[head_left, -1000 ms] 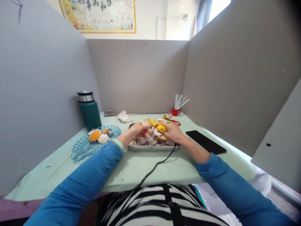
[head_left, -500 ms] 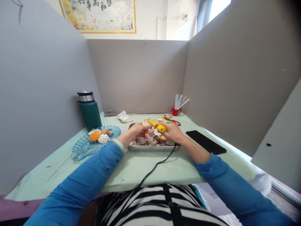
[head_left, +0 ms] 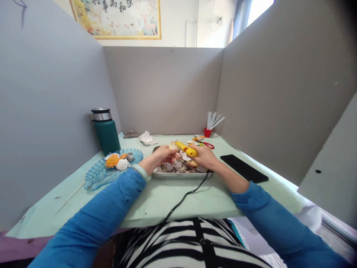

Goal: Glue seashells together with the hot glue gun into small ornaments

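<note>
The left hand (head_left: 164, 155) grips a pale shell (head_left: 173, 145) above the metal tray (head_left: 181, 176) and the right hand (head_left: 205, 156) grips the yellow corded tool (head_left: 184, 147), so steadying both, with the tool's tip (head_left: 176, 140) angled away from skin, seems best.
</note>
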Available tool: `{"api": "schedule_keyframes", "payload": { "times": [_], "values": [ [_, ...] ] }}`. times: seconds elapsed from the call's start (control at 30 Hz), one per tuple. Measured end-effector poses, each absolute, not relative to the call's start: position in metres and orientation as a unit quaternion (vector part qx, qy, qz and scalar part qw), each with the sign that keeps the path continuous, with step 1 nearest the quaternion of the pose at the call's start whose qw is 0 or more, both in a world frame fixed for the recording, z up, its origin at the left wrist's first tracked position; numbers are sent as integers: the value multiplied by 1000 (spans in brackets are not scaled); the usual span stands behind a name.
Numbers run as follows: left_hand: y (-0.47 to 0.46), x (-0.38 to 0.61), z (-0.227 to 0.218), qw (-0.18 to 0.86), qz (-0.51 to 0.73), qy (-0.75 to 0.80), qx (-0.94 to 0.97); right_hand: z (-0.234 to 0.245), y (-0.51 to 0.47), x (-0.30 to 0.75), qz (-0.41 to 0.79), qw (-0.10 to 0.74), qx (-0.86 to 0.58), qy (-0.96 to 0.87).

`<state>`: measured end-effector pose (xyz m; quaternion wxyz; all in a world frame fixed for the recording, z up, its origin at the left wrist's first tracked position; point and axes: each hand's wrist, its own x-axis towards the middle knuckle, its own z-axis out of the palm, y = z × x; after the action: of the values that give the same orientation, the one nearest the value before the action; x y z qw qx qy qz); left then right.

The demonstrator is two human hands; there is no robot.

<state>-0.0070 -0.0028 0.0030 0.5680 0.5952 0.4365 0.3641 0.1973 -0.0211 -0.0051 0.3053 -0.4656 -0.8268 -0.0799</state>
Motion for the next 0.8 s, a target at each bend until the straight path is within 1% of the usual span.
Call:
{"api": "schedule_keyframes", "payload": {
  "times": [0.37,0.63,0.8],
  "values": [
    [-8,-4,6,563,361,439,600,-5,-21,197,-70,309,-460,-829],
    [-12,-3,8,557,355,449,601,-6,-20,197,-80,293,-470,-829],
    [-13,-2,9,534,346,461,618,-5,-21,197,-85,282,-474,-830]
  ]
}}
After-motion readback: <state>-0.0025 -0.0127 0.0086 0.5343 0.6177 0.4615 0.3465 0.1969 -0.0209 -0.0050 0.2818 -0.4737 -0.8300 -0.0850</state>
